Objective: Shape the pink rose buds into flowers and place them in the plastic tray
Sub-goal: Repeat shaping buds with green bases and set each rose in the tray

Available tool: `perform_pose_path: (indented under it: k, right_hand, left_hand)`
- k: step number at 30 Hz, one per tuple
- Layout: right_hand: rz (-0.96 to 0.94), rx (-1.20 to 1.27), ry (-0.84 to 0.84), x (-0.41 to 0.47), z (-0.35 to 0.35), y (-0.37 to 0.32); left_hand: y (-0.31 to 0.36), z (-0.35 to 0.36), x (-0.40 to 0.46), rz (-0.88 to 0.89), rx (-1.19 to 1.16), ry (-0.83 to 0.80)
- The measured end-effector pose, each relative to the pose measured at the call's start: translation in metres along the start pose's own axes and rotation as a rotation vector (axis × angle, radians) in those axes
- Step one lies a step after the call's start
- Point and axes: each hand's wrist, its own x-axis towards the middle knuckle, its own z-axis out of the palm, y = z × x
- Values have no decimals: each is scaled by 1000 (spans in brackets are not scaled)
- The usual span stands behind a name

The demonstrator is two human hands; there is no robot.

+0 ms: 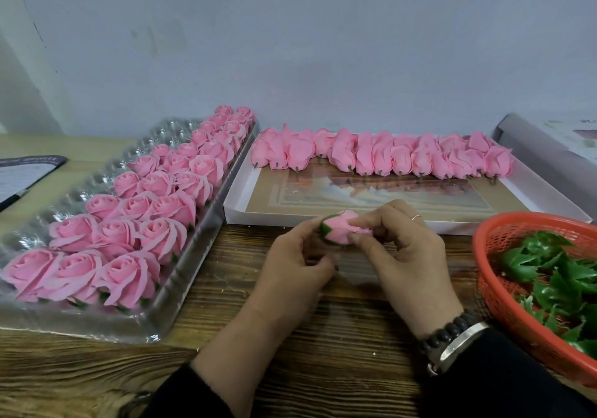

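A pink rose bud (pixel 340 230) with a green calyx at its base lies sideways between both hands, above the wooden table. My left hand (pixel 295 266) holds its green base end. My right hand (pixel 400 249) pinches the petals at its other end with thumb and fingers. The clear plastic tray (pixel 97 320) lies at the left, with several shaped pink roses (pixel 129 236) in its right-hand rows and bare cups along its left side. A row of several unshaped pink buds (pixel 381 156) lies along the far edge of a white flat box (pixel 323 217).
A red mesh basket (pixel 504 298) of green plastic calyxes (pixel 555 275) stands at the right edge by my right wrist. A dark clipboard with a pen (pixel 19 175) lies far left. A grey wall closes off the back. A grey box (pixel 542 156) sits far right.
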Motion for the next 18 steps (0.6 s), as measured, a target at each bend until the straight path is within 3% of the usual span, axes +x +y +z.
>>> perform_pose_path:
  k: [2, 4, 11, 18]
  right_hand:
    - [-26, -1, -19, 0, -1, -2]
    - [-61, -14, -60, -1, 0, -6]
    - [-190, -26, -205, -7, 8, -16]
    - [-245, -51, -264, -7, 8, -19]
  left_hand:
    - [-3, -1, 1, 16, 225, 66]
    - [-5, -1, 1, -16, 309, 116]
    - [-7, 1, 1, -9, 367, 158]
    - [-1, -1, 1, 38, 349, 69]
